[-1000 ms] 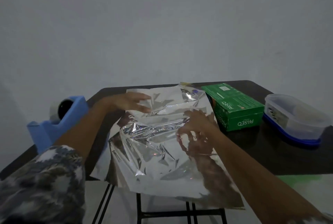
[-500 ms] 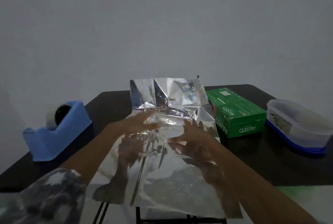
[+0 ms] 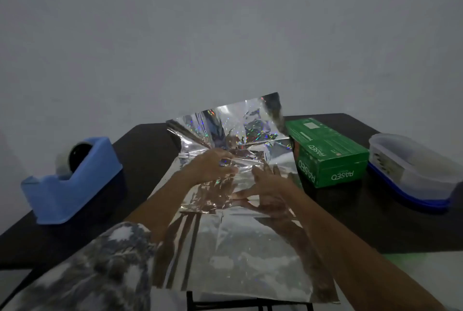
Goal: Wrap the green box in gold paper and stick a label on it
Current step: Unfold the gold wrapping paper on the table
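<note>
**Flattening the shiny paper**

Pinching a fold with the curled fingers of the left hand. Pressing flat with the straight fingers of the right hand. Thin, crinkly, likely slippery: best held gently at the edges. Leaving the green box unwrapped on the table, just right of the paper. Probably light and stiff: easy to lift by its long sides.

We face a plain grey wall, dimly and evenly lit. In front of it stands a dark table with a matte, nearly black top. Under its near edge we see a black metal frame. The pale floor at lower right shows a faint green tint by the table edge.
</note>
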Motion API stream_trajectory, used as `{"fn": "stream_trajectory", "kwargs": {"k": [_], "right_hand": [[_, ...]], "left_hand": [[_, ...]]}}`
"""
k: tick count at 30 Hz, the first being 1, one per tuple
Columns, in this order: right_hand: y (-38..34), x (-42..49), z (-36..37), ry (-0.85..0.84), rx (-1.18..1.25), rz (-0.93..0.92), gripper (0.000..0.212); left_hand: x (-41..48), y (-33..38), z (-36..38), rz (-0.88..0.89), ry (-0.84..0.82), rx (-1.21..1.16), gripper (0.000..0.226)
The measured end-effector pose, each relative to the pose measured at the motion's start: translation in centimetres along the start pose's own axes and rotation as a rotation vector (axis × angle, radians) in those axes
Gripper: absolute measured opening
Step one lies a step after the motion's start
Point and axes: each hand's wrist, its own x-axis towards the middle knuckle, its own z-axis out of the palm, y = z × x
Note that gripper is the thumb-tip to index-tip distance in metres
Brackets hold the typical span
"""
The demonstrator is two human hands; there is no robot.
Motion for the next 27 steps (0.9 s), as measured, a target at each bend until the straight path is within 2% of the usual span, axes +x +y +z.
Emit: {"fn": "stream_trajectory", "kwargs": {"k": [2,4,6,7,9,11,13,15,16,17,20,22,25,27], "right_hand": [[0.5,0.8,0.4,0.013,0.028,-0.017,0.110],[0.7,0.9,0.4,-0.007,0.032,-0.034,0.105],[0.8,0.2,0.0,-0.005,0.193,-0.095,0.087],[0.8,-0.4,-0.5,0.057,0.325,-0.134,0.075],[1.0,-2.0,-1.6,0.348,0.464,-0.149,0.062],[1.3,-3.5,-2.8,0.682,0.437,-0.149,0.055],[2.0,-4.7,-4.2,0.932,0.340,-0.228,0.050],[3.1,-5.2,-5.7,1.091,0.145,-0.184,0.052],[4.0,-5.2,-6.4,1.098,0.061,-0.089,0.061],[5.1,-5.2,-6.7,1.036,0.029,0.035,0.075],[7.8,-5.4,-6.5,0.743,0.164,0.280,0.112],[8.5,-5.5,-6.2,0.690,0.251,0.308,0.119],[8.4,-5.6,-6.1,0.685,0.383,0.339,0.125],[8.4,-5.5,-6.1,0.670,0.445,0.370,0.129]], "left_hand": [[1.3,0.7,1.0,0.003,-0.013,-0.015,0.046],[2.1,1.1,2.0,-0.031,-0.033,-0.009,0.061],[2.4,1.0,3.1,-0.102,0.026,0.087,0.077],[2.6,0.7,3.6,-0.126,0.073,0.125,0.074],[2.8,0.7,4.2,-0.139,0.108,0.177,0.066],[3.0,0.6,4.4,-0.138,0.076,0.180,0.073],[2.9,0.7,4.2,-0.109,0.071,0.150,0.087],[2.5,0.8,4.2,-0.120,0.058,0.104,0.084],[2.4,0.8,4.2,-0.136,0.062,0.099,0.074],[2.5,0.5,4.3,-0.157,0.060,0.111,0.066],[2.6,0.4,4.6,-0.234,0.020,0.083,0.066],[2.5,0.4,4.5,-0.227,0.024,0.105,0.061],[1.4,1.5,3.8,-0.248,-0.008,0.172,0.073],[0.9,2.3,3.7,-0.272,0.015,0.109,0.070]]}}
